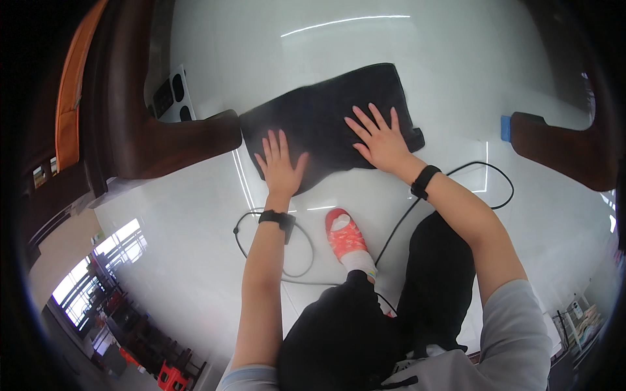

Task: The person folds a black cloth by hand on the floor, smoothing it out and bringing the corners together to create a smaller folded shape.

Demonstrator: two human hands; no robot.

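A folded piece of black cloth (323,117), possibly a garment, lies spread on the glossy white floor (342,44). My left hand (282,163) rests palm down near its lower left part, fingers spread. Farther right, my right hand (381,141) also presses flat on it, with fingers apart and pointing away from me. Neither hand grips anything. A small flap of the cloth sticks out at its right edge, beyond my right hand. Its left edge reaches the end of a dark wooden furniture foot (205,134).
Another dark wooden foot (557,146) with a blue pad (505,128) stands at the right. Black cable (511,183) loops across the floor around my red shoe (345,234). A white panel with black ovals (181,97) is behind the left foot. A red stool (172,376) shows lower left.
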